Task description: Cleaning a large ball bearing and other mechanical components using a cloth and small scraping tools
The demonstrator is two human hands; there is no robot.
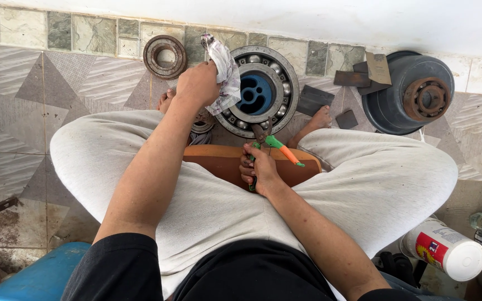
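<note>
1. Head view looks down at a person sitting cross-legged on a tiled floor (23, 111), in pale trousers.
2. Left hand (198, 85) is closed tight around a crumpled rag (222, 75). The rag sticks up above the fist and hangs down past it.
3. Just beside that hand, on its right, a big ball bearing (259, 92) leans on the wall. The rag touches its left rim. Shiny steel balls sit in a ring, and the middle part is blue.
4. Right hand (259, 170) is closed around pliers (271, 146) with green and orange handles. One orange handle pokes out to the right of the hand. The rusty tip points up at the bottom rim of the big bearing.
5. Under the right hand sits a brown wooden block (221, 161), between the legs.
6. Up and left of the left hand, a smaller rusty bearing (164, 56) leans on the wall.
7. Far right of both hands lies a dark round metal cover (389, 106) with a rusty bearing in its middle. Flat dark pieces (314, 99) lie between it and the big bearing.
8. Down and right of the right hand, a white can (444, 249) lies on its side.
9. Down and left of the left hand is a blue drum (37, 276).
</note>
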